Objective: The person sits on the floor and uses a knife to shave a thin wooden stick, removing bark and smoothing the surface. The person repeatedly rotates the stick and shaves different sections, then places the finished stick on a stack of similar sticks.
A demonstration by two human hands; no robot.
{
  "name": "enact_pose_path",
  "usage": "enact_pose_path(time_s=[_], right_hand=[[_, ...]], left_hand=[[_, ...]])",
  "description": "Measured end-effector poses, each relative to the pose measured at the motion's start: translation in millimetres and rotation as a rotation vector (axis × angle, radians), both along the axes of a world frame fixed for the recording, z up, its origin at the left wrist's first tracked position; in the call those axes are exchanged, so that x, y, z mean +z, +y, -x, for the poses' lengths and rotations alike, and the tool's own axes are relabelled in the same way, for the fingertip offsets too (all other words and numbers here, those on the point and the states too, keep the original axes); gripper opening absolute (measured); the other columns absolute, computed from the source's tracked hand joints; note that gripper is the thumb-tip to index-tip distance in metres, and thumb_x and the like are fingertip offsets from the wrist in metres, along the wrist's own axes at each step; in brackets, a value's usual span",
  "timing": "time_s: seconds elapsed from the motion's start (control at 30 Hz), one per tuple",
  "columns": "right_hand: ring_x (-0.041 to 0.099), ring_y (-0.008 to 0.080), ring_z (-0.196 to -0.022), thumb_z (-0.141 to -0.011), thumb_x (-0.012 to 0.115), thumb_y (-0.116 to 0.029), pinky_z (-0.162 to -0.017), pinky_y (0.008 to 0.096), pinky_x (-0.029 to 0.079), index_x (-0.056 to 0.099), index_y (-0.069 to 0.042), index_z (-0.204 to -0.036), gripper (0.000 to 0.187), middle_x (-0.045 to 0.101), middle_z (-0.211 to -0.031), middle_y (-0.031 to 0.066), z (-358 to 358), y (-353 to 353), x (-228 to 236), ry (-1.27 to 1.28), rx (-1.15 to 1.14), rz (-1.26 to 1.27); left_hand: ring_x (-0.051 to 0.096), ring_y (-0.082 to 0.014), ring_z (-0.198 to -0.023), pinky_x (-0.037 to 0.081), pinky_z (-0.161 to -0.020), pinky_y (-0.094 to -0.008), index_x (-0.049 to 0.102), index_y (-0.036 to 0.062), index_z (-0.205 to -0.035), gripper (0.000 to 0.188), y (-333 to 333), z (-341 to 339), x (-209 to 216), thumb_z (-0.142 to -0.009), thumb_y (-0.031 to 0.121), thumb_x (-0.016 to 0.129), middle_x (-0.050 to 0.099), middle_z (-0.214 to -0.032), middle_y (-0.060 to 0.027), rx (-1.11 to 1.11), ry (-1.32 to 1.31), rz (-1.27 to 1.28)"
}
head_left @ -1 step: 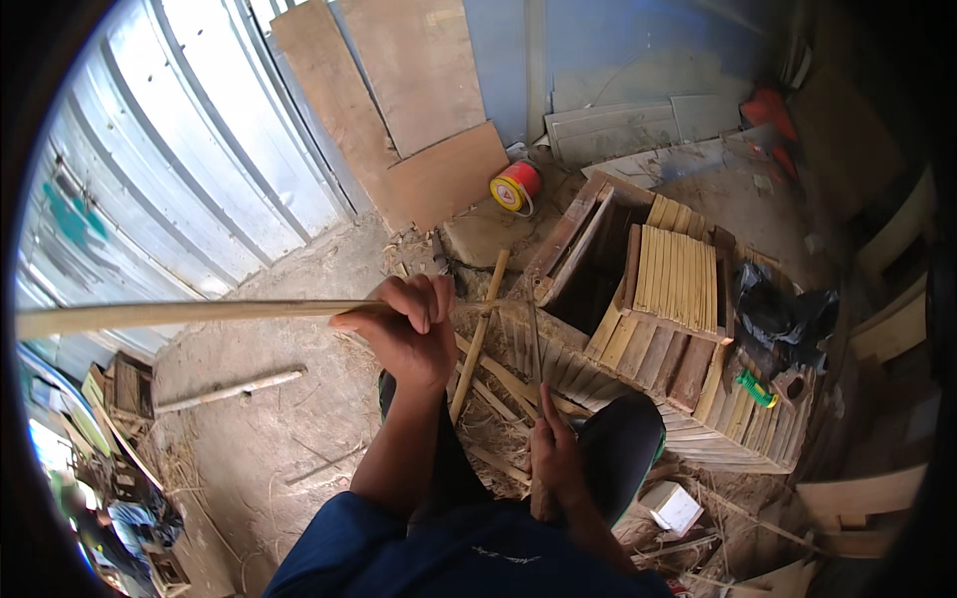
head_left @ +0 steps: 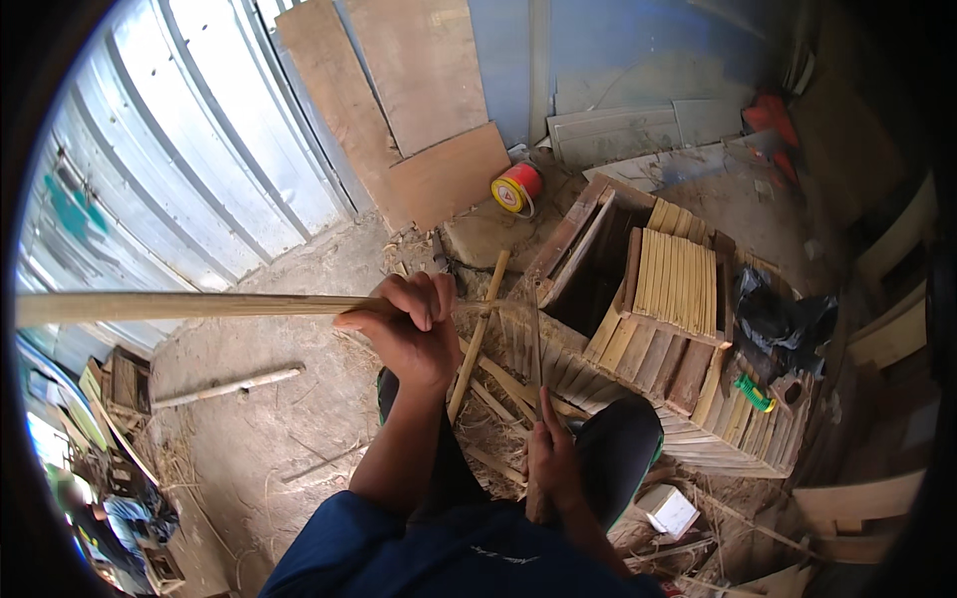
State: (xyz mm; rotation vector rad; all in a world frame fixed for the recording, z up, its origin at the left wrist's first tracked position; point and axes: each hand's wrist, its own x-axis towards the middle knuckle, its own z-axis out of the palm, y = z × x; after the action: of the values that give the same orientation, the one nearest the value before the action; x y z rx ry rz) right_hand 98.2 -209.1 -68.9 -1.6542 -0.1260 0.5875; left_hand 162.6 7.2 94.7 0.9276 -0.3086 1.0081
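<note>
My left hand (head_left: 412, 324) is closed around a long, pale wooden strip (head_left: 199, 305). The strip runs out to the left edge of the view, and a thinner part shows to the right of the fist. My right hand (head_left: 551, 458) grips a long, narrow-bladed knife (head_left: 536, 344), held low in front of my right knee. Its blade points away from me, its tip close to the strip's right end; whether they touch I cannot tell. The handle is partly hidden by my fingers.
A slatted wooden structure (head_left: 688, 349) stands ahead on the right, with a green-handled tool (head_left: 755, 393) and black plastic bag (head_left: 783, 311) on it. Loose sticks (head_left: 469, 364) lie before me. A red and yellow bucket (head_left: 514, 187) stands farther back. Another person (head_left: 115, 523) is at far left.
The strip's far left end has risen slightly. My right hand and the knife have shifted very slightly left; my left hand keeps its grip.
</note>
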Motion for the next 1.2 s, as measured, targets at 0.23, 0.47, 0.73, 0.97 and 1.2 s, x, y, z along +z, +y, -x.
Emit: enact_pose_path(time_s=[0.23, 0.47, 0.73, 0.97, 1.2], right_hand=[[0.047, 0.0096, -0.048, -0.11, 0.034, -0.016, -0.048, 0.0288, 0.052, 0.021, -0.023, -0.166, 0.058, 0.047, -0.064, -0.0006, 7.6, -6.7, -1.3, 0.1, -0.131, -0.163], [0.055, 0.0151, -0.049, -0.112, 0.032, -0.018, -0.045, 0.0322, 0.053, 0.023, -0.029, -0.165, 0.055, 0.055, -0.075, 0.0068, 4.2, -27.3, -10.8, 0.058, -0.066, -0.141], [0.056, 0.0149, -0.052, -0.113, 0.034, -0.02, -0.049, 0.0322, 0.053, 0.02, -0.03, -0.166, 0.055, 0.057, -0.074, 0.0068, 7.5, -38.1, 9.4, 0.145, 0.109, -0.08], [0.055, 0.0129, -0.055, -0.114, 0.037, -0.024, -0.052, 0.0317, 0.052, 0.022, -0.028, -0.166, 0.055, 0.058, -0.077, 0.0059, -2.9, -54.3, 16.9, 0.036, 0.23, -0.028], [0.058, 0.0138, -0.057, -0.112, 0.042, -0.039, -0.053, 0.0309, 0.053, 0.018, -0.019, -0.167, 0.063, 0.059, -0.082, 0.0077, -11.6, -56.0, 42.6, -0.116, 0.229, -0.105]], left_hand=[[0.023, -0.015, -0.05, 0.024, -0.053, -0.0313, 0.038, 0.0132, -0.064, 0.073, -9.2, -3.1, 6.8, -0.101, 0.074, 0.024, 0.029, -0.055, 0.0013, 0.115, 0.016, -0.012], [0.027, -0.0149, -0.047, 0.026, -0.05, -0.0319, 0.039, 0.012, -0.062, 0.075, -4.6, 3.7, -6.5, -0.098, 0.076, 0.029, 0.03, -0.052, 0.0009, 0.059, -0.074, -0.033], [0.028, -0.0145, -0.044, 0.027, -0.049, -0.0319, 0.039, 0.011, -0.059, 0.077, 6.6, -2.2, -14.2, -0.095, 0.079, 0.034, 0.029, -0.049, 0.0016, -0.084, -0.096, -0.131], [0.025, -0.0134, -0.042, 0.022, -0.047, -0.0316, 0.037, 0.0111, -0.057, 0.079, 6.3, -14.9, -11.0, -0.093, 0.081, 0.038, 0.027, -0.048, 0.0024, -0.199, -0.186, -0.111], [0.023, -0.0119, -0.039, 0.019, -0.043, -0.0301, 0.038, 0.012, -0.055, 0.078, 0.3, -14.5, -3.6, -0.101, 0.075, 0.031, 0.028, -0.045, 0.0026, -0.217, -0.239, -0.125]])
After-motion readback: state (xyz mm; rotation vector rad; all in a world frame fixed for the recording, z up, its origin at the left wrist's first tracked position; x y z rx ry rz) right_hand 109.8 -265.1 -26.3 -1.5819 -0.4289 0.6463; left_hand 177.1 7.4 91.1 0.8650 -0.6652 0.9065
